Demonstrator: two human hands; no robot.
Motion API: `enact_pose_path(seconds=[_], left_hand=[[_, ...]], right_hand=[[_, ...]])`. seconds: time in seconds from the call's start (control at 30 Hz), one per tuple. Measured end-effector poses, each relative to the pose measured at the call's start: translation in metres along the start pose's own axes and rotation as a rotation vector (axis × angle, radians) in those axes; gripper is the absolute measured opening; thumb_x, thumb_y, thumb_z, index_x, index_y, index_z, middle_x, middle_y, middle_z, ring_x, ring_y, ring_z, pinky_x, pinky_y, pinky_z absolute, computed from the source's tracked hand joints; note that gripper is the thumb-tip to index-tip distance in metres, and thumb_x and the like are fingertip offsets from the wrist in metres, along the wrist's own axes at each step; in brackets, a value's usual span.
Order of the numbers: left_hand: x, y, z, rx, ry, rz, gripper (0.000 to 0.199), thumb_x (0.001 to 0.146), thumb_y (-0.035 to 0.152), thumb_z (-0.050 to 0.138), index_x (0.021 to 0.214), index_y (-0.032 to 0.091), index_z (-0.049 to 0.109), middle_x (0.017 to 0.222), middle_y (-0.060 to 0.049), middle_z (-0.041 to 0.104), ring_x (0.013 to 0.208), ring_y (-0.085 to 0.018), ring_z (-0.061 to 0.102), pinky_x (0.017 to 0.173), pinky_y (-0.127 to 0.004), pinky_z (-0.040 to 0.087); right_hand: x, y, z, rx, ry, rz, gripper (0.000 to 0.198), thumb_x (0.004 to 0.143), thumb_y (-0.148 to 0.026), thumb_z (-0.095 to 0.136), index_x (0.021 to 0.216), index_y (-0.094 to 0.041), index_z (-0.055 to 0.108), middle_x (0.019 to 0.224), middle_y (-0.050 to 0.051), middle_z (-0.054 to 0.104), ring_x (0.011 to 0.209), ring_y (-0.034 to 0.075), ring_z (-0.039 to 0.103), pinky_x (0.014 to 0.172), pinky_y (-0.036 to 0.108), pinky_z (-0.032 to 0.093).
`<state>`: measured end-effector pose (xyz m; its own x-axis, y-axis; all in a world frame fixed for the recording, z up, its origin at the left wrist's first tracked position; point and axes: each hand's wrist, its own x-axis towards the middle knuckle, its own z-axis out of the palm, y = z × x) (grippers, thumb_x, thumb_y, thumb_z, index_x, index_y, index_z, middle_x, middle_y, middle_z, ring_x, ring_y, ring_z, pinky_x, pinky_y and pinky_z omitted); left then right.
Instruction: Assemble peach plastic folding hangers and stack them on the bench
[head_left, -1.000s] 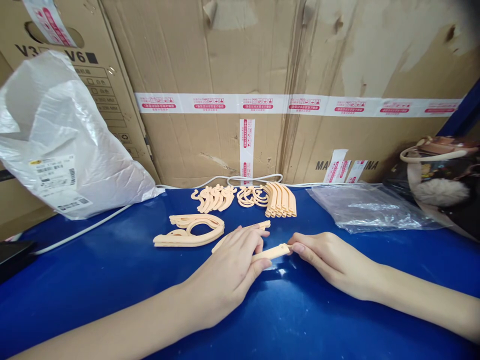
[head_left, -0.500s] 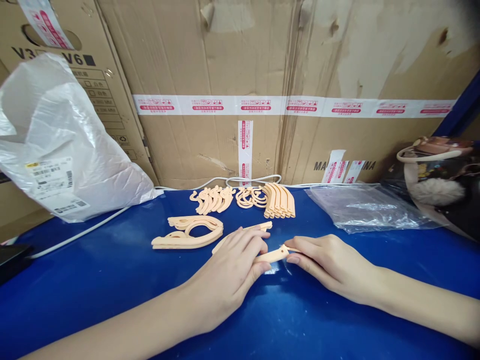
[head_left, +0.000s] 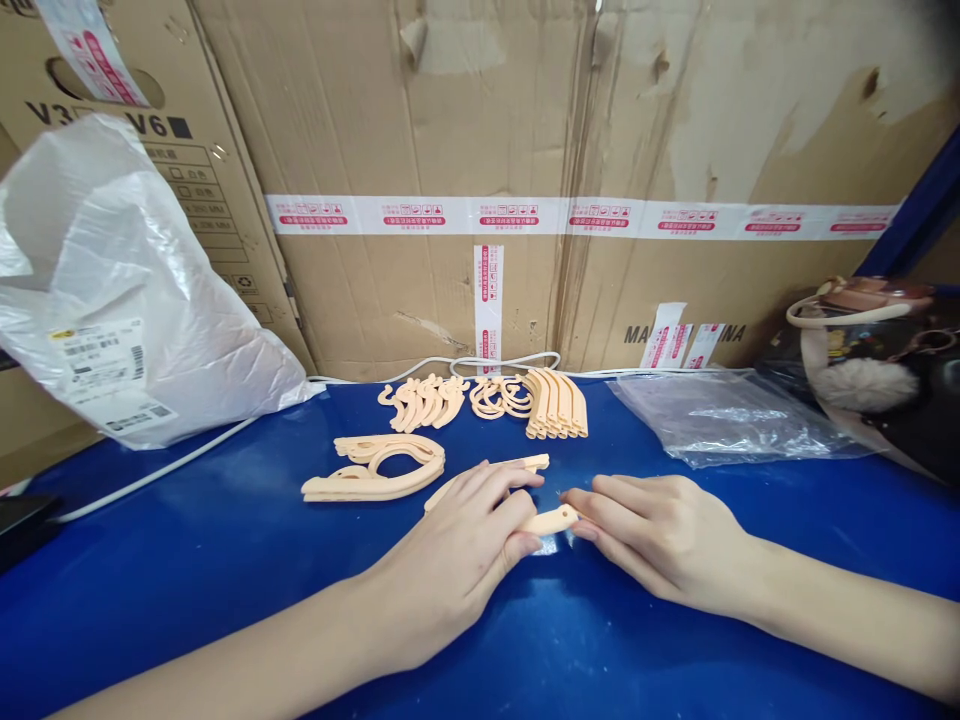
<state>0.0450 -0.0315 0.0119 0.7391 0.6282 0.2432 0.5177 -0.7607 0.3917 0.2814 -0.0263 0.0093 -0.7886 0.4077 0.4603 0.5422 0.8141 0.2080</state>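
My left hand [head_left: 465,560] is closed around a cream plastic folding-hanger arm [head_left: 551,521], whose end with a small round hole sticks out to the right. Under the fingers of the same hand lies another long cream hanger piece [head_left: 534,463], partly covered. My right hand [head_left: 667,535] is closed, its thumb and fingers pinching at the arm's holed end. A thin cream piece shows there, mostly hidden by the fingers. Folded cream hangers [head_left: 375,485] rest on the blue table to the left. Behind sit cream hooks [head_left: 427,402], rings [head_left: 489,398] and a row of curved arms [head_left: 556,405].
A white parcel bag [head_left: 142,290] stands at the left, near a dark object [head_left: 26,525]. A white cable [head_left: 161,468] runs along the blue table [head_left: 225,590]. Clear plastic bags [head_left: 720,415] and a dark bag [head_left: 877,370] are at the right. Cardboard [head_left: 420,290] forms the back wall.
My right fingers have closed in over the thin piece at the arm's end, covering more of it. The holed end has tilted slightly and sits a little lower. The other parts stay put.
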Motion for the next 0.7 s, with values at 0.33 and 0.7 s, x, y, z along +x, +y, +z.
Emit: enact_pose_path(seconds=[0.33,0.7], left_hand=[[-0.0002,-0.0006,0.0012,0.032,0.014,0.015,0.021,0.099,0.026,0.032,0.098,0.023,0.052,0.134,-0.003,0.048,0.130,-0.019,0.037,0.111,-0.041,0.029],[-0.0007,-0.0002,0.0010,0.018,-0.029,0.002,0.019,0.101,0.028,0.031,0.099,0.023,0.050,0.135,-0.001,0.045,0.131,-0.016,0.033,0.111,-0.039,0.027]], right_hand=[[-0.0004,-0.0010,0.0010,-0.015,0.038,0.017,0.027,0.096,-0.026,0.039,0.098,-0.016,0.064,0.065,0.001,0.057,0.054,0.011,0.054,0.050,0.025,0.040],[0.0030,-0.0026,0.0009,-0.083,0.117,-0.029,0.023,0.092,-0.024,0.045,0.091,-0.013,0.066,0.059,0.000,0.057,0.050,0.011,0.053,0.048,0.024,0.040]])
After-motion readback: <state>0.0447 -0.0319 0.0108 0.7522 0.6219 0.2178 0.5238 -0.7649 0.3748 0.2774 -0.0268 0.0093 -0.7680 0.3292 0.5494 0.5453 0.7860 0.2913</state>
